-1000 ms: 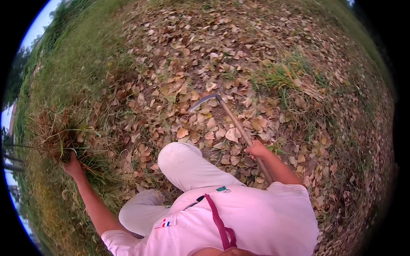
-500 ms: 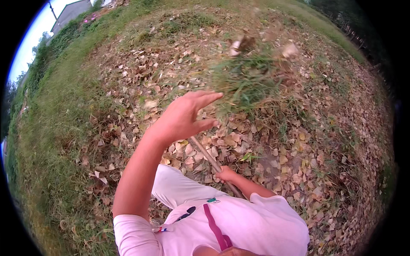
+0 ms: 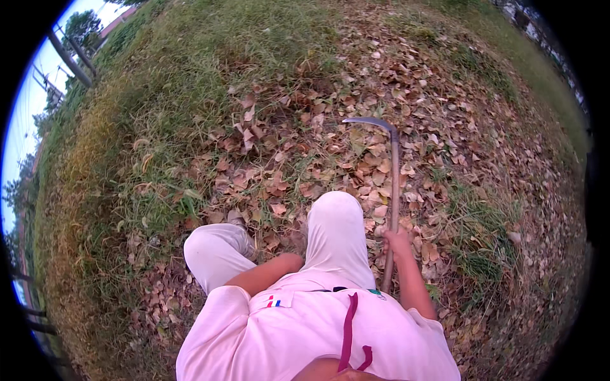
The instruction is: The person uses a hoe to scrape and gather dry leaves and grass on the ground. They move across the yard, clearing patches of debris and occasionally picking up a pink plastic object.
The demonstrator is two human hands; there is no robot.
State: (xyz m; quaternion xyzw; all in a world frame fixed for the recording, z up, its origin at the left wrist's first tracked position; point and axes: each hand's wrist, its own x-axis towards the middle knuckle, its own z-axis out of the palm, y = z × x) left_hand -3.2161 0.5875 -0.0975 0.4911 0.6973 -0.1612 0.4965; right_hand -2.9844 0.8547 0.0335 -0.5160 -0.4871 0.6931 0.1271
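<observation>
A long-handled sickle [image 3: 394, 184] is in my right hand [image 3: 398, 244], whose fingers wrap round the lower part of its wooden handle. Its curved metal blade [image 3: 372, 120] points left, over the dry leaves ahead of me. My left forearm [image 3: 264, 274] reaches inward, low between my bent knees. The fingers of that hand are hidden by my right leg, so what they touch cannot be seen. Grass mixed with fallen leaves [image 3: 270, 184] covers the ground in front of my knees.
Taller green grass [image 3: 267, 51] grows ahead and to the left. A clump of grass [image 3: 486, 247] lies to the right of my right hand, among scattered brown leaves [image 3: 445, 127]. Poles [image 3: 70, 60] stand at the far left.
My open left hand has dropped from the air to between my knees. The blurred grass clump is out of the air. My view has turned, and the sickle's blade now shows.
</observation>
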